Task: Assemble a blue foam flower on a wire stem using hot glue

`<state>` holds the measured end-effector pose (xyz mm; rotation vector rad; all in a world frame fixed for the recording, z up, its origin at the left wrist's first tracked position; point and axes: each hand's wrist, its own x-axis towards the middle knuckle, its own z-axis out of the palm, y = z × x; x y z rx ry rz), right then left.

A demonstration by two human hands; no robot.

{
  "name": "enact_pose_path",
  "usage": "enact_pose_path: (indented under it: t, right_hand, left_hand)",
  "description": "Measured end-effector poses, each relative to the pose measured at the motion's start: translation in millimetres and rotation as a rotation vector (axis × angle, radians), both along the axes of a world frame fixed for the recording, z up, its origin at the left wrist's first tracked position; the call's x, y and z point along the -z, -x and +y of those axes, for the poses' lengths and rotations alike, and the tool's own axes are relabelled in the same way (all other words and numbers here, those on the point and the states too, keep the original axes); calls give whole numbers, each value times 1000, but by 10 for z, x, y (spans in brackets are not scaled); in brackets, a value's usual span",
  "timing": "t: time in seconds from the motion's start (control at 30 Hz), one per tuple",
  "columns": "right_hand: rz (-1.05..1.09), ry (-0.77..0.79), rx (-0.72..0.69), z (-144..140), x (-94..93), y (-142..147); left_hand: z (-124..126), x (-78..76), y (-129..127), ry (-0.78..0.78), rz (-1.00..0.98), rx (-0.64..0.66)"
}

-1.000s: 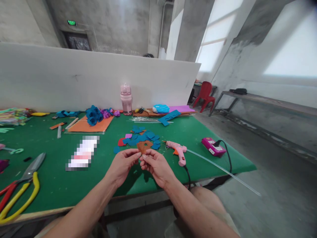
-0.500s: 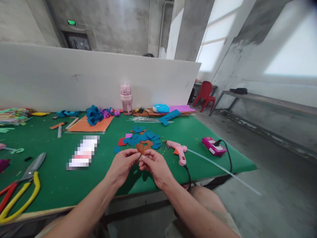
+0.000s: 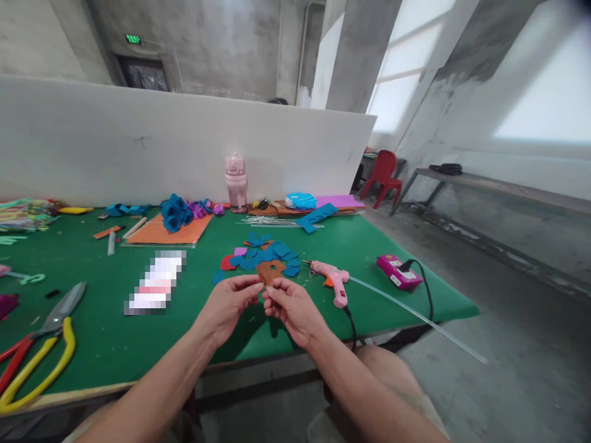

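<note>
The left hand [image 3: 229, 306] and right hand [image 3: 294, 309] both pinch a brown piece [image 3: 265, 273]; the glue gun [image 3: 338, 280] lies on the counter [image 3: 184, 344].

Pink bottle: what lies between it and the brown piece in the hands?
The head view shows thin silvery strands nearer the bottle, then a scatter of mostly blue cut pieces nearer the brown piece.

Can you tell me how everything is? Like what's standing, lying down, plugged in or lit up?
Brown piece, pinched by the left hand and right hand
Glue gun, lying down; can't tell if it's on
Plug, pushed into the purple box
Bottle, standing upright
Scissors, lying flat
Exit sign, lit green
Red chair, upright
</note>
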<state>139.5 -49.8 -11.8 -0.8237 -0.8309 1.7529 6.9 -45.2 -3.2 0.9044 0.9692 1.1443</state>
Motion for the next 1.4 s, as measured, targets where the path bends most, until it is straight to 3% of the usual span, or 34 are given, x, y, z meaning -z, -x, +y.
enact_pose_path:
  t: [0.93,1.2,1.4]
  right_hand:
    - [21,13,-54,-3,82,31]
    - [119,69,-128,12,11,-17]
    - [182,64,-206,3,-1,-34]
  left_hand:
    - [-23,-24,-29,61,-35,-84]
    - [-21,-67,58,0,-29,26]
    - [-36,-117,68,-35,19,19]
